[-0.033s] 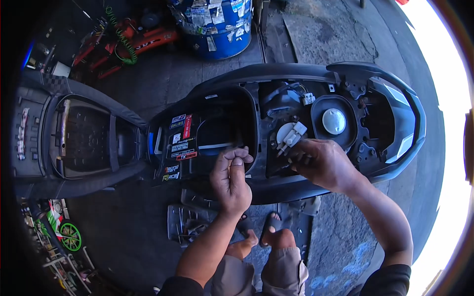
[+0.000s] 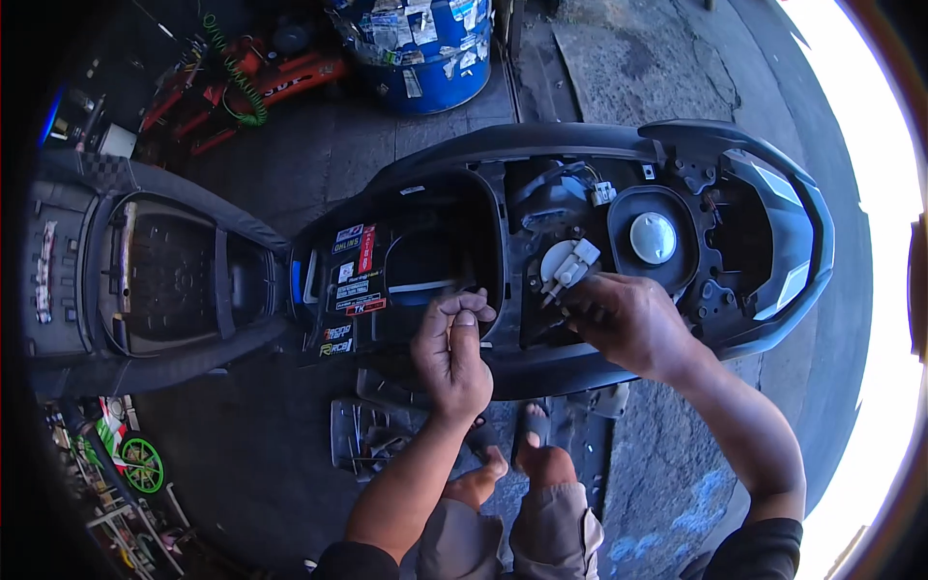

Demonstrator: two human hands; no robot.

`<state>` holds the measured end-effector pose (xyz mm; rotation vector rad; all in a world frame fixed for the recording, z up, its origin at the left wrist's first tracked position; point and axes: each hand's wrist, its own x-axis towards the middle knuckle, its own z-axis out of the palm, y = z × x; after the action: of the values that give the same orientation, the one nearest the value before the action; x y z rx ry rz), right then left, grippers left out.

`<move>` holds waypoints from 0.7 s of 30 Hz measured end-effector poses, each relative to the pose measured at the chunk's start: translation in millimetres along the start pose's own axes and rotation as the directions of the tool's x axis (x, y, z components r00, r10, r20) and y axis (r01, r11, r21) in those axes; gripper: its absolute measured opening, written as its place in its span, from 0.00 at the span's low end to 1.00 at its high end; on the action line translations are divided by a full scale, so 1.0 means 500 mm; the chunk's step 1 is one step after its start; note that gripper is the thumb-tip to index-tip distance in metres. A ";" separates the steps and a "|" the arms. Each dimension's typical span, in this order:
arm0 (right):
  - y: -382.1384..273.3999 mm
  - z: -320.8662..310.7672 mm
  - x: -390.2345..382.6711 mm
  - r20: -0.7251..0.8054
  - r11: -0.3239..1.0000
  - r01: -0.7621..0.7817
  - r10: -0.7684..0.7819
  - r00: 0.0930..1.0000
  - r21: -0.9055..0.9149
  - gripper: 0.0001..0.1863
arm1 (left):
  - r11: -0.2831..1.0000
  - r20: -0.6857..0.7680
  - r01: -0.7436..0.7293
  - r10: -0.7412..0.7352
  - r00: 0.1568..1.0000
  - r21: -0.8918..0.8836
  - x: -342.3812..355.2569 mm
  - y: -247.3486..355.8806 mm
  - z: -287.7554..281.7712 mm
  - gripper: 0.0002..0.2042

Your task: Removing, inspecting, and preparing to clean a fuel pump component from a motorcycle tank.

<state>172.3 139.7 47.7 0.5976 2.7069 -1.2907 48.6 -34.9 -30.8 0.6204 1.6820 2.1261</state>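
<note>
My right hand (image 2: 633,324) is closed over the rear part of an opened scooter body (image 2: 561,367), its fingers curled at a small white plastic part (image 2: 578,263). That part has a blocky end and a thin stem. Behind it lies a pale round disc (image 2: 554,257). My left hand (image 2: 454,348) is closed above the near rim of the storage compartment (image 2: 503,232), thumb against the bent fingers. Anything in that pinch is too small or hidden to name. A silver round cap (image 2: 653,238) sits in a recess right of my right hand.
The raised black seat (image 2: 174,271) extends to the left. A white wiring connector (image 2: 603,193) lies beyond the plastic part. A blue drum (image 2: 425,58) and a red machine (image 2: 280,82) stand at the back. Near my feet is a tray of tools (image 2: 362,440).
</note>
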 end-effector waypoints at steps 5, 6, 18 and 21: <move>-0.005 0.040 -0.006 -0.231 0.988 0.013 -0.049 0.972 -0.154 0.11 | 1.000 -0.016 -0.009 0.008 1.000 -0.018 0.008 0.001 0.006 0.10; -0.010 0.046 -0.006 -0.301 0.993 0.034 -0.066 0.951 -0.111 0.12 | 1.000 -0.024 0.017 -0.017 1.000 -0.026 0.009 0.003 0.006 0.10; -0.064 0.054 0.021 -0.204 0.981 -0.190 0.194 0.960 0.042 0.26 | 0.962 -0.131 0.255 -0.267 0.955 -0.099 0.026 0.028 0.010 0.09; -0.078 0.043 0.028 -0.113 0.977 -0.208 0.201 0.973 -0.047 0.27 | 0.955 -0.088 0.267 -0.279 0.956 -0.127 0.029 0.030 0.008 0.09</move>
<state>142.4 105.6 59.2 0.9375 2.6686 -1.1560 38.3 -27.3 -13.5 0.2292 1.5814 2.0656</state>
